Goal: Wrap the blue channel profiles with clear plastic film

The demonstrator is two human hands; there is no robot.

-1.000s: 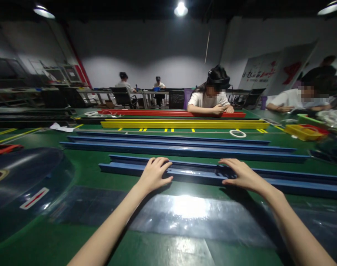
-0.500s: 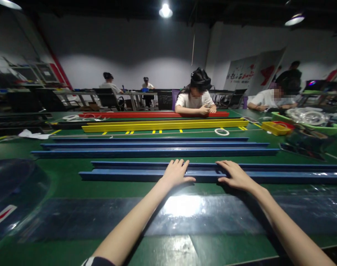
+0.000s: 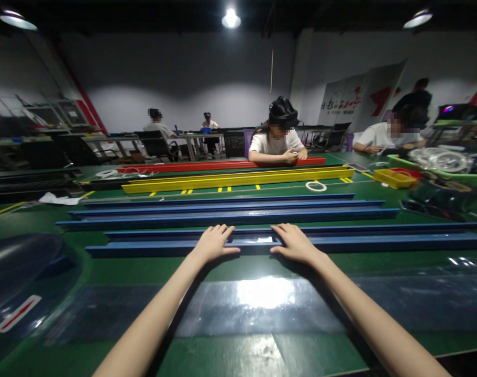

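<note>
A long blue channel strip (image 3: 144, 248) with two raised side walls lies crosswise on the green table, in front of me. My left hand (image 3: 213, 243) spans it left of its middle, fingers over the far wall and thumb along the near wall. To the right, my right hand (image 3: 295, 242) grips the same strip in the same way, its thumb pointing inward. Between the hands a shiny stretch of the strip's floor shows. Just beyond lie more blue channel strips (image 3: 230, 216), parallel to it. Nearer to me, a flat clear plastic sheet (image 3: 207, 309) reflects the lamp.
At left sits a rolled clear sheet (image 3: 22, 272) with a red-and-white label. Yellow strips (image 3: 238, 180), red strips (image 3: 222, 164) and a white ring (image 3: 315, 186) lie farther back. A yellow tray (image 3: 395, 179) and a green tray (image 3: 469, 178) stand right. A person (image 3: 277, 144) sits opposite.
Both hands have moved left, and the blue channel strip has slid left with them. The view has shifted slightly. The other blue strips keep their places on the table.
</note>
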